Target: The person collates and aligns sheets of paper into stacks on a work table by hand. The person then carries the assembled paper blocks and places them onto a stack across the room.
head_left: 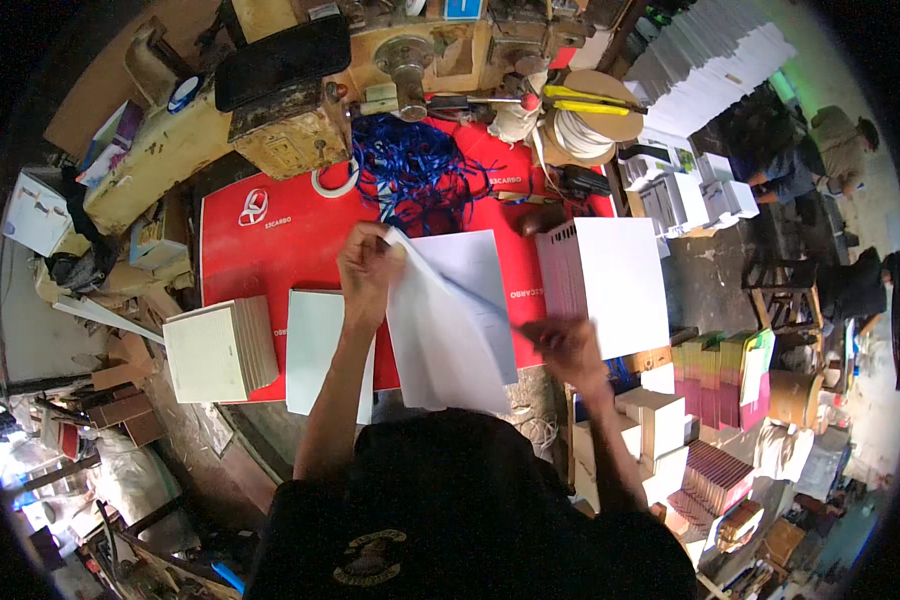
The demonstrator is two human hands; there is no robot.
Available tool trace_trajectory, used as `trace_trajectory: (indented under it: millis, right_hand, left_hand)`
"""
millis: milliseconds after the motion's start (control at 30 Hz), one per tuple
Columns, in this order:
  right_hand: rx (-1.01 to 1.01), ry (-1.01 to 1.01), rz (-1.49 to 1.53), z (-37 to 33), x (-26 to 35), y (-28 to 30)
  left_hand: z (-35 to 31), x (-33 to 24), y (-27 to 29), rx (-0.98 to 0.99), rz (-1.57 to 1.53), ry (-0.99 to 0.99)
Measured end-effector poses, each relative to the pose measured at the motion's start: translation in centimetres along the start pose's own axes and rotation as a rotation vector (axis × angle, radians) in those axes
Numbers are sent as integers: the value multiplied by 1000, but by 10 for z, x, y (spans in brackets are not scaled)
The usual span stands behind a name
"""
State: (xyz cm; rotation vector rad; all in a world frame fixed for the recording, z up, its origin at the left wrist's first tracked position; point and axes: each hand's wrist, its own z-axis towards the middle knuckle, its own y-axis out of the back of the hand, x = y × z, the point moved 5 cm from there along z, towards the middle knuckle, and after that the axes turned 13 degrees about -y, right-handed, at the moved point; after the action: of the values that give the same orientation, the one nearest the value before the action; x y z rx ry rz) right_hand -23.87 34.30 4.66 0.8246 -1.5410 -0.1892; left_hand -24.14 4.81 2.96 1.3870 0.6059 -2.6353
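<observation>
Head view: your left hand (368,265) grasps a lifted sheet of the white booklet (445,345), mid-dial on the red counter (305,240).
A light left grip at the booklet's ten o'clock corner should spare the paper a crease; that forearm slants up from seven. Your right hand (568,350) reaches in from four o'clock, fingers toward the page, too blurred to tell its grip; best work it low and flat.

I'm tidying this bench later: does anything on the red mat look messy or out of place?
Yes: the blue ribbons lie in a loose, crisscrossed tangle toward the far side of the red mat, which looks odd beside the squarer white stack at right.
</observation>
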Motion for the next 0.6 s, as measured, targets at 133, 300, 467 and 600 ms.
trace_trajectory:
  millis: [133,300,467,600]
  right_hand:
    - [258,-405,446,-87,-36,-73]
    - [419,-428,139,-84,-18,-94]
    - [-321,-53,-182,-32,18,-17]
    - [-269,-156,46,-15,4,-39]
  left_hand:
    - [4,4,-14,-21,326,42]
    - [1,-13,-72,330,898,-370]
    - [-21,-21,-34,164,1113,-231]
    - [-58,-39,-1,150,1201,200]
